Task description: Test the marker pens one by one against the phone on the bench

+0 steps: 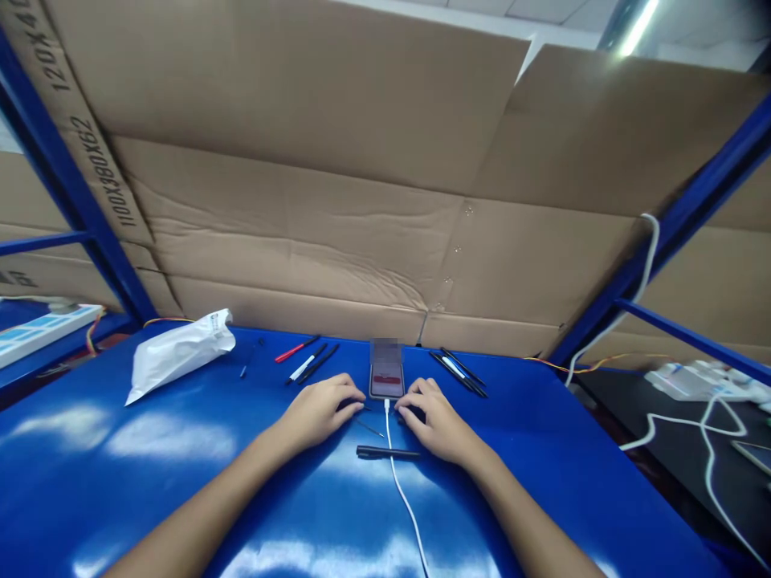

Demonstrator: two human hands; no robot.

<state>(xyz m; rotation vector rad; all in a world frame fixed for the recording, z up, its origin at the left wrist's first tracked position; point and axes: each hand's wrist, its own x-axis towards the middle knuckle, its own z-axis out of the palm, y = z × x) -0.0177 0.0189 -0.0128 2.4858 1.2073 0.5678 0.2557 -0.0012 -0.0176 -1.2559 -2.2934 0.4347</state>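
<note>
At seven and five o'clock of the phone (387,371), left hand (318,411) and right hand (437,421) curl, grips unclear; the pen (385,453) seems mid-assembly, next calling for fine pinching.

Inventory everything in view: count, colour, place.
Phone: one, dark-rimmed, back centre
Cable: one, white, plugged into phone
Pen: one, black, crossing cable
Rod: one, dark, cable's left
Left pens: three, red, black, black-white, phone's left
Right pens: several, black, white, phone's right
Table: one, blue, under phone
Bag: one, white, table's left
Small piece: one, bluish, beside bag
Cardboard: count unclear, brown, behind table
Posts: two, blue, both sides
Power strip: one, white, far left
Cord: one, white, right post
Side table: one, black, far right
Adapters: several, white, side table
Light: one, white, top right
Forearms: two, bare, lower edge
Left hand: one, bare, cable's left
Right hand: one, bare, cable's right
</note>
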